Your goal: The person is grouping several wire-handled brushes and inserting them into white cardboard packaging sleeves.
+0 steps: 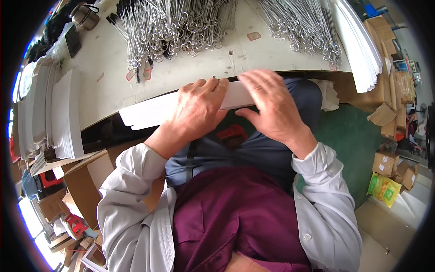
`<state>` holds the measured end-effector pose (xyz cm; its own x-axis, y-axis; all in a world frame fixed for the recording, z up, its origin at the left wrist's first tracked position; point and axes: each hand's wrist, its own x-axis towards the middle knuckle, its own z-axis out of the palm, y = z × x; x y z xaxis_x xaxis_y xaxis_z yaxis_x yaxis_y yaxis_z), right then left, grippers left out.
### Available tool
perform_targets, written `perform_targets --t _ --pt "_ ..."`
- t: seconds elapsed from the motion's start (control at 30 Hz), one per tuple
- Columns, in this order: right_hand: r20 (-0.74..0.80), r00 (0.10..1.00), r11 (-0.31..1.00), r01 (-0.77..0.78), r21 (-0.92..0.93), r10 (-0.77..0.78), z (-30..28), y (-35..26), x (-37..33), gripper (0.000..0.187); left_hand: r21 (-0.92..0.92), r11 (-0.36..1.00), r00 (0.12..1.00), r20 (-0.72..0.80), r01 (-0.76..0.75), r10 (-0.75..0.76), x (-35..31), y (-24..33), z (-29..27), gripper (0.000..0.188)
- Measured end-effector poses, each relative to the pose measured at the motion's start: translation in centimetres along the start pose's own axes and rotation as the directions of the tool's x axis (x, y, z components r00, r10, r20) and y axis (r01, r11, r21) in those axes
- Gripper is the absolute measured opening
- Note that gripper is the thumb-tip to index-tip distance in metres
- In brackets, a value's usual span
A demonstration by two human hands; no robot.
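Note:
A long, narrow white card box (147, 111) lies across the near edge of the table, above my lap. My left hand (199, 106) is closed around its middle, with the fingers over the far side and the thumb on the near side. My right hand (274, 106) is at the box's right end. Its fingers stretch over the card, slightly blurred, and its thumb stands well apart. Beyond the hands lies a large pile of thin wire brushes (181, 34) with ring ends and some black bristles. A second pile of ringed wire pieces (301, 34) lies farther right.
Flat white card boxes (65, 113) are stacked at the table's left, and more white card sheets (360, 50) lie at its right edge. A metal flask (84, 17) stands at the far left. Cardboard cartons (84, 183) sit below on the left, others (385, 163) on the right.

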<state>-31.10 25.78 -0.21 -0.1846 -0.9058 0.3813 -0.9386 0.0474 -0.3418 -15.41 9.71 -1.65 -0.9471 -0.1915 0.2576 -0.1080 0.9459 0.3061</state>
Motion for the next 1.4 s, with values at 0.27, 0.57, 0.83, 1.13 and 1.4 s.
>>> perform_targets --t 0.27,0.57,0.83,1.13,1.4 --pt "0.130 0.976 0.985 0.175 -0.003 -0.173 1.6 1.4 1.3 0.059 -0.076 0.997 0.999 -0.018 0.034 -0.036 -0.4 -0.6 0.0 0.062" --pt "0.153 0.955 0.960 0.268 -0.081 -0.254 2.2 1.1 2.7 0.059 0.016 0.998 0.998 0.034 0.053 -0.053 -2.1 -3.1 -2.2 0.068" --pt "0.155 0.932 0.920 0.352 -0.171 -0.327 2.4 2.5 3.7 0.062 0.114 0.993 0.998 -0.045 0.042 -0.037 -2.9 -4.9 -2.4 0.069" --pt "0.066 0.924 0.893 0.381 -0.240 -0.377 3.3 5.9 6.1 0.063 0.213 0.977 0.987 -0.161 0.014 0.021 -0.7 -6.2 -2.3 0.061" --pt "0.063 0.955 0.947 0.296 -0.121 -0.291 4.8 6.5 5.0 0.056 0.102 0.984 0.963 -0.243 0.149 -0.121 -1.5 -5.0 1.2 0.058"
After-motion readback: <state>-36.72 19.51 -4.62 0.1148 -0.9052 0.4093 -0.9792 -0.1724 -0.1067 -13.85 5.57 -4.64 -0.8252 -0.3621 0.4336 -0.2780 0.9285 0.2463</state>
